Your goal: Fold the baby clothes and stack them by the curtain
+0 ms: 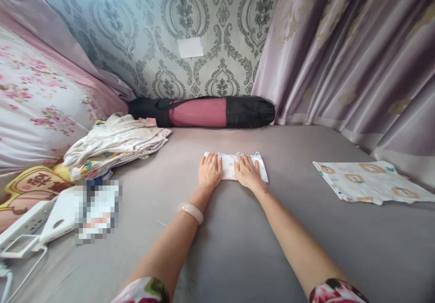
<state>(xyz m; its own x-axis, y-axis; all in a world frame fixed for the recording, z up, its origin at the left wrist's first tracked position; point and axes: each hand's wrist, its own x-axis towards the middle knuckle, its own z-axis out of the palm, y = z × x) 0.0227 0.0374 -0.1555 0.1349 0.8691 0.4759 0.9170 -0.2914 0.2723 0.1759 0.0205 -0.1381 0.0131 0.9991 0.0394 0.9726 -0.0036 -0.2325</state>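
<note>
A small white folded cloth (229,170) with a faint print and a pale blue edge lies flat on the grey bed sheet (244,244). Thin loops stick out along its far edge. My left hand (210,170) rests palm down on the cloth's left end, fingers stretched out. On the right part of the same cloth lies my right hand (249,171), also flat with its fingers a little apart. Both hands press from above and grip nothing. Their palms hide much of the cloth.
A folded printed cloth (370,180) lies at the right. Piled clothes (118,139) are at the left, behind a power strip (27,221) and a white device (64,212) with cables. A black and pink roll bag (200,112) lies along the wall.
</note>
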